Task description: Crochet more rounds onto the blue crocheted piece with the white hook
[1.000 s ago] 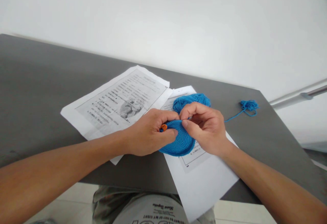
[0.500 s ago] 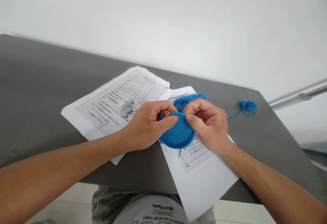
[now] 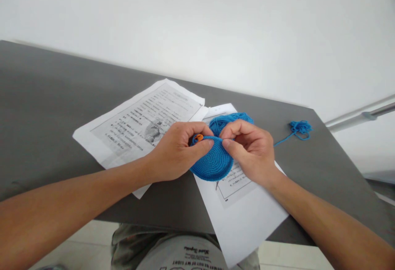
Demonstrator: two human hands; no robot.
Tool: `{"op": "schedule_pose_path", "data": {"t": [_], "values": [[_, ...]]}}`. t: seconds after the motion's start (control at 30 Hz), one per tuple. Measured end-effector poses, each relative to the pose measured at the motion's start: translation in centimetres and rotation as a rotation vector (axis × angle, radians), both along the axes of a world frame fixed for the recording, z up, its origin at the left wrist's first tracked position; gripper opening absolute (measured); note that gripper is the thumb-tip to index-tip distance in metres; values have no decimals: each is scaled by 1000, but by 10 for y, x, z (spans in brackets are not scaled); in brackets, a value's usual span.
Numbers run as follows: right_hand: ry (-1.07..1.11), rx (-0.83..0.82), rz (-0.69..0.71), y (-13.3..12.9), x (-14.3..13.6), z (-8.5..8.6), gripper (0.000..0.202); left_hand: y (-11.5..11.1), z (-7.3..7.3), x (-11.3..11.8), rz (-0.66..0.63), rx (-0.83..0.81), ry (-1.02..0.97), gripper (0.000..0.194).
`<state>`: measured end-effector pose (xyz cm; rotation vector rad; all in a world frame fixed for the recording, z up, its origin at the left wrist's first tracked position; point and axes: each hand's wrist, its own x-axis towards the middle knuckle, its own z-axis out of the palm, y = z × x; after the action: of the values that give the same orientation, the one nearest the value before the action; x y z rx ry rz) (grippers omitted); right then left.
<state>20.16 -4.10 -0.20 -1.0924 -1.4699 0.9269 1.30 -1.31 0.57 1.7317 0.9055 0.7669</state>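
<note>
Blue crocheted disc: concentric stitch rings.
Left hand: pinches far edge (orange piece by thumb).
Right hand: pinches likewise.

wide passage over the table left of the papers, skein blocking the way just beyond the right hand, tangle and strand on the right, wall closing off the far side

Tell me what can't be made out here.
Head view:
Left sheet: print too small and blurred to read.
Orange piece by the left hand: too small to identify.
Blue skein: near side behind the disc and right hand.
Inside the right hand: hidden by its fingers.
Shirt: lowest lettering cut off by the bottom edge.
</note>
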Motion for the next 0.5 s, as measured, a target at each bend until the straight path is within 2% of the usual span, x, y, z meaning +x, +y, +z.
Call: {"op": "schedule_pose_path", "data": {"t": [0.5], "values": [[-35,-8,7,0,1,-2,5,1,0,0,-9,19,5,16]]}}
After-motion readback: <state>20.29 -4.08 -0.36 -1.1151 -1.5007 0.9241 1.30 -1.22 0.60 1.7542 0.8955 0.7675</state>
